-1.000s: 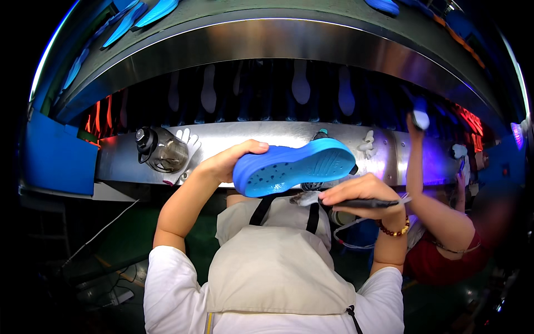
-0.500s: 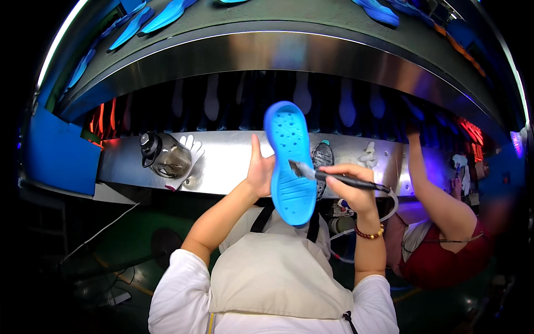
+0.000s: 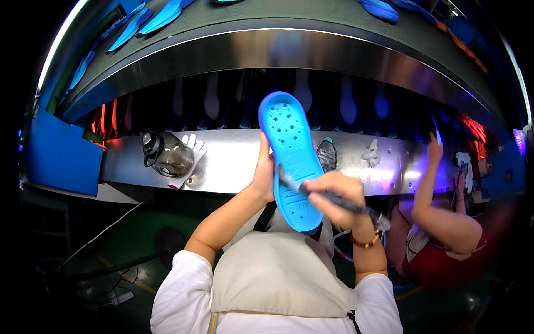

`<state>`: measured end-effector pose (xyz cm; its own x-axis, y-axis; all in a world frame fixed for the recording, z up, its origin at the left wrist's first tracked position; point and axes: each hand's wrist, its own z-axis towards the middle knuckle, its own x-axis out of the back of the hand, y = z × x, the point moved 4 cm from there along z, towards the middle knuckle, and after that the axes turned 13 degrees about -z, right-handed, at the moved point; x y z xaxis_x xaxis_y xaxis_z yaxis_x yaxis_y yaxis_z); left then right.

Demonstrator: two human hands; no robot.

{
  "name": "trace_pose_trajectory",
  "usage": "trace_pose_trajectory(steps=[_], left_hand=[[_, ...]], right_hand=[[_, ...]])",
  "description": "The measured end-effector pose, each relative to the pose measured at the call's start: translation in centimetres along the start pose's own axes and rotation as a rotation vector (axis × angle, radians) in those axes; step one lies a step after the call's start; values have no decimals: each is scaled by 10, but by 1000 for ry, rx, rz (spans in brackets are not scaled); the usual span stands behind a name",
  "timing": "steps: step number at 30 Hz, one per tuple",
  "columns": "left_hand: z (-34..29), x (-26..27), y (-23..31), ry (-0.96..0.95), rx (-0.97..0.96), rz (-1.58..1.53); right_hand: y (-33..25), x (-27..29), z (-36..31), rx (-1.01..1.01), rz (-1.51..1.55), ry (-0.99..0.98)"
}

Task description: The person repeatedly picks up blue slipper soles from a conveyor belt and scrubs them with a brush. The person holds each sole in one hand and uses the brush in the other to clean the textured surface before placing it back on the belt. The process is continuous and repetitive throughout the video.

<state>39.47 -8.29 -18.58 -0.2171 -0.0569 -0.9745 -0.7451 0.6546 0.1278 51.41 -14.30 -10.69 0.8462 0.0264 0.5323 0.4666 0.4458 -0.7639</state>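
A bright blue shoe sole (image 3: 285, 143) is held up lengthwise in front of me, its holed and ridged face toward me. My left hand (image 3: 265, 173) grips its left edge, thumb up along the side and the other fingers hidden behind. In my right hand (image 3: 340, 196) is a black-handled brush (image 3: 289, 181), somewhat blurred, with a hose at its rear end. The bristles lie at the sole's left edge, near its middle and close to my left hand.
A steel ledge (image 3: 222, 161) carries a dark bottle (image 3: 169, 156), a white glove (image 3: 194, 147), a black oval brush-like object (image 3: 327, 155) and a crumpled white piece (image 3: 371, 154). Beyond, several soles hang below a conveyor (image 3: 245, 28). A co-worker's arm (image 3: 428, 183) reaches in at right.
The brush has moved left and slightly down across the sole to its left edge. The sole has tilted, its top shifting up and left. The co-worker's hand has drawn back holding something bluish.
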Motion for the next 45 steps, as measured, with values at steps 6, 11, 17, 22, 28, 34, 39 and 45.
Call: trace_pose_trajectory(steps=[6, 11, 17, 22, 28, 34, 39, 45], left_hand=[[-8, -8, 25, -22, -107, 46], [-2, -6, 37, -73, -60, 42], [-8, -29, 38, -54, -94, 28], [-28, -41, 2, -270, -173, -30], [-20, -33, 14, -218, -84, -108], [-14, -36, 24, -222, -88, -54], [-6, -27, 29, -175, 85, -103], [-14, -28, 19, 108, 357, 275]], right_hand=[[14, 11, -17, -206, 245, -19], [-8, 1, -18, 134, 198, -306], [27, 0, -26, -220, 703, 17], [11, -14, -30, -245, 606, 158], [-7, 6, -12, -138, 411, 52], [-5, 14, 2, -4, 256, -101], [-31, 0, -4, 242, 115, -295], [-10, 20, 2, 118, -5, -354]])
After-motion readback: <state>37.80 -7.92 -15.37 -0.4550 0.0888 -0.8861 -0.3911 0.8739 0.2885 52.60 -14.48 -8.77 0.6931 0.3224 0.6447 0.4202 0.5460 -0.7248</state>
